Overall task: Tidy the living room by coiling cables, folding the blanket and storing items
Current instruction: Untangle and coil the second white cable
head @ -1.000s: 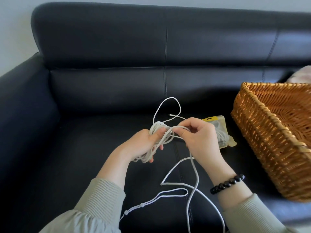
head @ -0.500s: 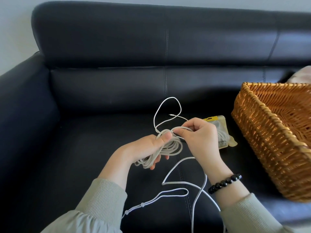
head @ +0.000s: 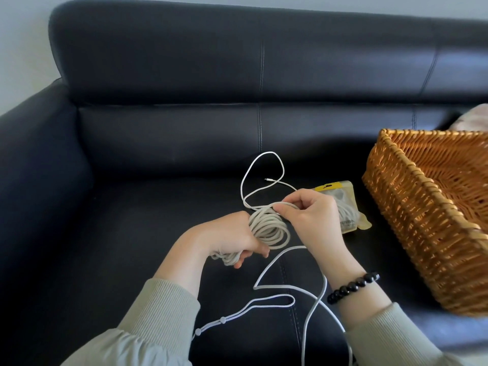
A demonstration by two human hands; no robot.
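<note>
Centrally, to the left of the wicker basket [head: 422, 220], the left hand [head: 232, 239] grips a coil of white cable [head: 266, 225], fingers curled round its loops. The right hand [head: 314, 217], nearer the basket, pinches one strand at the coil's top. A yellow-edged packet [head: 348, 207] lies between that hand and the basket, on the black sofa [head: 132, 233].

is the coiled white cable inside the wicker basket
No, the left hand grips the cable coil above the sofa seat, apart from the wicker basket at the right.
</note>
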